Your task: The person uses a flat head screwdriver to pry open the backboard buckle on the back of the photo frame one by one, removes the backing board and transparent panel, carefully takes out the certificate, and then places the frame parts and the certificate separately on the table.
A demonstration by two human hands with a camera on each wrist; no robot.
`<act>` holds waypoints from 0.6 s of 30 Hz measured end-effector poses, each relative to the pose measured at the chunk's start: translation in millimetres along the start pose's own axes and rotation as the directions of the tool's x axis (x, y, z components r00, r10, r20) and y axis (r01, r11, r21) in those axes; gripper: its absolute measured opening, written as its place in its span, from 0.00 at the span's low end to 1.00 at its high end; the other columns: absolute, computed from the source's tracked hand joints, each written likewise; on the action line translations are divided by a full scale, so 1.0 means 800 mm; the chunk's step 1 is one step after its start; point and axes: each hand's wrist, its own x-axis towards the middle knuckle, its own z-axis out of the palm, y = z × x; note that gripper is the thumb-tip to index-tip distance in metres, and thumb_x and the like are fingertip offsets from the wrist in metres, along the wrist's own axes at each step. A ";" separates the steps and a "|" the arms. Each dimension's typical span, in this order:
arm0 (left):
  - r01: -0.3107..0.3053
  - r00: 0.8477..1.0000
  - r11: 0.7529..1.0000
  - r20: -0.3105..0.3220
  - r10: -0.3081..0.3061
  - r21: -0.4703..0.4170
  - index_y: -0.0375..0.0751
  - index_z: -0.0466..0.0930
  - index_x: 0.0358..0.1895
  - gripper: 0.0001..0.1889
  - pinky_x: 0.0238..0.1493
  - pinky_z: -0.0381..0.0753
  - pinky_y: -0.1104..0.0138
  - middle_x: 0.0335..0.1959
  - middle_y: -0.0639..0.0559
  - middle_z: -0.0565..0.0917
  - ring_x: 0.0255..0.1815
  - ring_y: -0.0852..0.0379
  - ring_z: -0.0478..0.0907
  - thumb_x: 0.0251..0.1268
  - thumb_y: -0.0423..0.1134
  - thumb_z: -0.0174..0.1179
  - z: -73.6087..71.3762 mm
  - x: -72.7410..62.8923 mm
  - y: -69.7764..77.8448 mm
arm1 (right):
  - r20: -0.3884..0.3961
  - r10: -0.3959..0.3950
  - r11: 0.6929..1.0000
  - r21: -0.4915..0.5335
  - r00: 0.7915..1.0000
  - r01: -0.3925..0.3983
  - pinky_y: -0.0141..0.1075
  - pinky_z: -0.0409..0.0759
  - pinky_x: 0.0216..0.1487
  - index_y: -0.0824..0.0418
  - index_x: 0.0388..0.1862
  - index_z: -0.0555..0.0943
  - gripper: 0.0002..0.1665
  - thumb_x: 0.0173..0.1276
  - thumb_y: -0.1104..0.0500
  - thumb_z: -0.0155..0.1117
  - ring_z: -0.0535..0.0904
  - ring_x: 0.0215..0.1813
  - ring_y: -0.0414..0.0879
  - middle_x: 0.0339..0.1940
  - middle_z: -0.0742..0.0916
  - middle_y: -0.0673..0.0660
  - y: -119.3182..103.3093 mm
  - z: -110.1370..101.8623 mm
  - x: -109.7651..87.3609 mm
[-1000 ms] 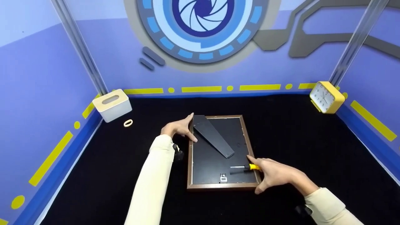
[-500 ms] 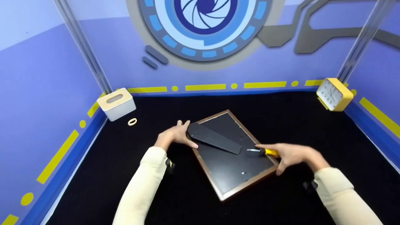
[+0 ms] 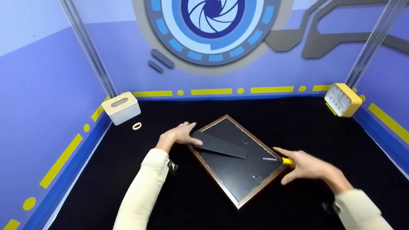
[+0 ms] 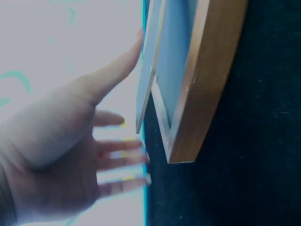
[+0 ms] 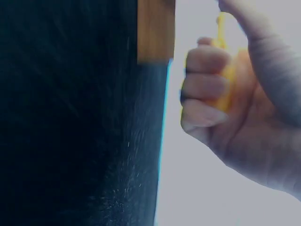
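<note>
A picture frame (image 3: 231, 172) with a brown wooden rim (image 4: 211, 84) lies face down and turned askew on the black cloth. On its back a dark easel stand (image 3: 223, 147) slants across the board, lifted off it in the left wrist view. My left hand (image 3: 179, 134) is at the frame's left corner, thumb along the stand's end, fingers extended past it. Just off the right corner, my right hand (image 3: 308, 166) grips the yellow handle of a screwdriver (image 3: 287, 161). Its metal shaft points left over the frame's back. Curled fingers (image 5: 207, 87) wrap that handle.
A tissue box (image 3: 122, 108) with a wooden lid stands at the back left, a small pale ring (image 3: 137, 126) beside it. At the back right is a yellow alarm clock (image 3: 343, 100). Purple printed walls (image 3: 179, 80) enclose the back and sides.
The picture frame has turned from nearly straight to askew under both hands. My right hand, with the screwdriver, has moved right and drawn off the frame's edge; the left thumb has shifted onto the stand.
</note>
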 end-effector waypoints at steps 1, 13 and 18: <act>-0.033 0.999 0.999 -0.002 0.033 -0.024 0.36 0.51 0.80 0.55 0.75 0.55 0.50 0.77 0.32 0.57 0.78 0.39 0.52 0.58 0.63 0.68 -0.003 0.006 -0.001 | -0.037 -0.007 1.000 -0.004 0.999 0.007 0.34 0.77 0.36 0.68 0.79 0.56 0.72 0.45 0.36 0.81 0.69 0.23 0.35 0.23 0.73 0.45 -0.009 0.008 -0.005; -0.078 0.996 0.967 0.024 0.087 -0.242 0.36 0.59 0.77 0.49 0.66 0.70 0.58 0.62 0.35 0.78 0.63 0.45 0.75 0.55 0.44 0.77 0.012 0.054 -0.015 | 0.017 0.074 0.995 0.072 0.997 -0.075 0.33 0.77 0.39 0.83 0.75 0.47 0.76 0.52 0.32 0.75 0.68 0.21 0.34 0.22 0.73 0.41 -0.079 0.081 -0.004; -0.077 0.997 0.965 0.003 0.081 -0.250 0.35 0.59 0.77 0.50 0.66 0.70 0.57 0.63 0.35 0.77 0.63 0.45 0.75 0.53 0.43 0.78 0.016 0.054 -0.010 | -0.010 0.103 0.992 0.069 0.995 -0.102 0.32 0.77 0.33 0.86 0.73 0.47 0.78 0.50 0.32 0.77 0.69 0.19 0.34 0.19 0.74 0.41 -0.082 0.083 -0.008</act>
